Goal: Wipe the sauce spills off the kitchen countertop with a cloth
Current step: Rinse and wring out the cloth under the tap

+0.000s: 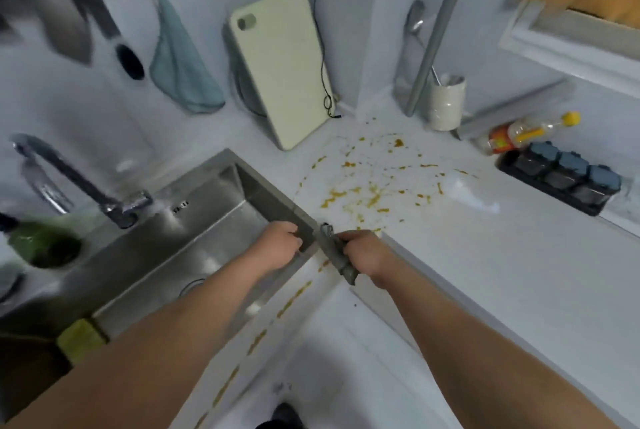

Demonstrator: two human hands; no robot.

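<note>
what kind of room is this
Most likely a home kitchen: a steel sink with a tap, a cutting board leaning on the wall, and a spice rack on the counter.

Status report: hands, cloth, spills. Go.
Right hand shut on grey cloth at sink corner. Left hand closed, empty, over sink edge. Sauce spills unwiped. Path clear.

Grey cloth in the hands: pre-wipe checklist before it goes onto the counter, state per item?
1. Grey twisted cloth gripped by right hand: ok.
2. Left hand on the cloth: cannot tell, it sits at the steel sink edge.
3. Cloth unfolded for wiping: not ok.
4. Orange-brown sauce spills on white countertop untouched: ok.
5. Path to spills unobstructed: ok.
6. Cloth damp: cannot tell.
</note>
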